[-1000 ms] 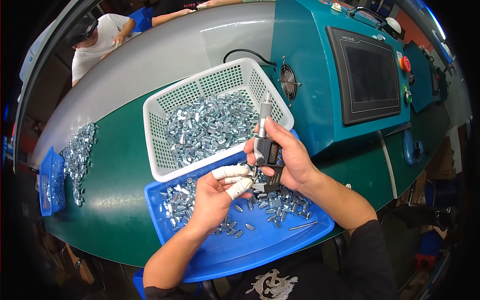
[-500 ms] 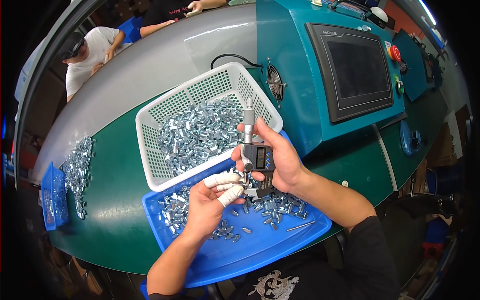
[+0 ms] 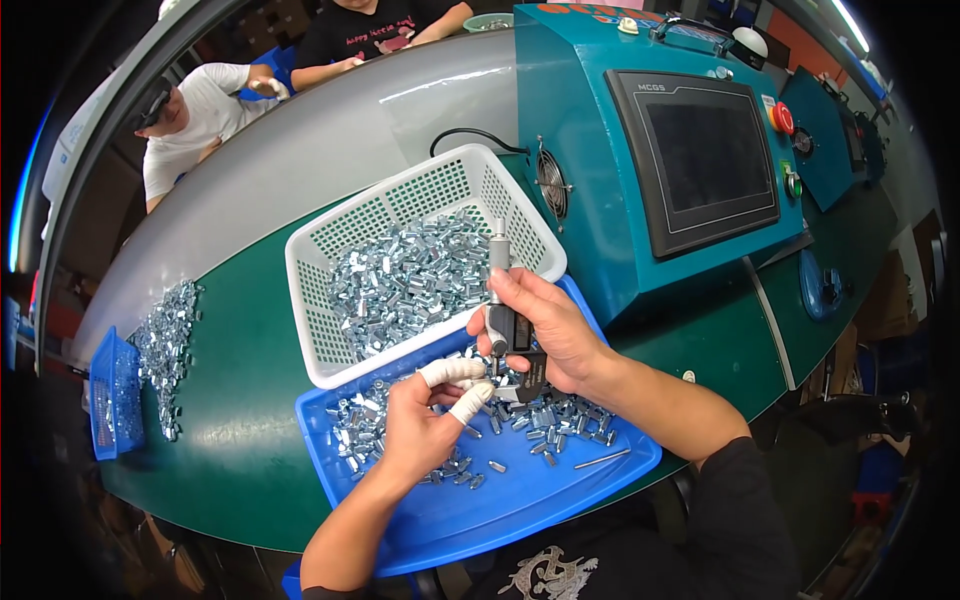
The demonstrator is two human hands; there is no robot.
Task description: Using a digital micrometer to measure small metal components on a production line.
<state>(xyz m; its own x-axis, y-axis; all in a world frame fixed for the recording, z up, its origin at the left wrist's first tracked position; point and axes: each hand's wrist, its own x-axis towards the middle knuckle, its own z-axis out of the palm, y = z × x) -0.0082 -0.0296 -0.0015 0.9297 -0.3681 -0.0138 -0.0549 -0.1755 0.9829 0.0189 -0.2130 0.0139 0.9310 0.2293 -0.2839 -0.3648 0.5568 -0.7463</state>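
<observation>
My right hand (image 3: 555, 325) grips a digital micrometer (image 3: 508, 325) upright, its grey barrel pointing up and its dark frame curving down. White covers wrap the thumb and a finger of my left hand (image 3: 420, 420). Its fingertips close together at the micrometer's jaws, around what looks like a small metal part, mostly hidden. Beneath both hands is a blue tray (image 3: 470, 525) with many loose, shiny metal parts (image 3: 555, 420) and a thin metal rod (image 3: 602, 458). Behind it, a white perforated basket (image 3: 305, 300) holds a heap of similar parts (image 3: 405, 280).
A teal machine (image 3: 590, 160) with a dark screen (image 3: 710, 155) and a red button (image 3: 780, 117) stands at right. On the green table (image 3: 240, 400), at left, lie a pile of metal parts (image 3: 167, 345) and a small blue basket (image 3: 115, 400). Two people sit across a grey panel (image 3: 330, 150).
My right hand and the micrometer have dropped slightly, with my fingers now lower on its barrel. My left thumb and covered finger have spread a little. The view has shifted slightly.
</observation>
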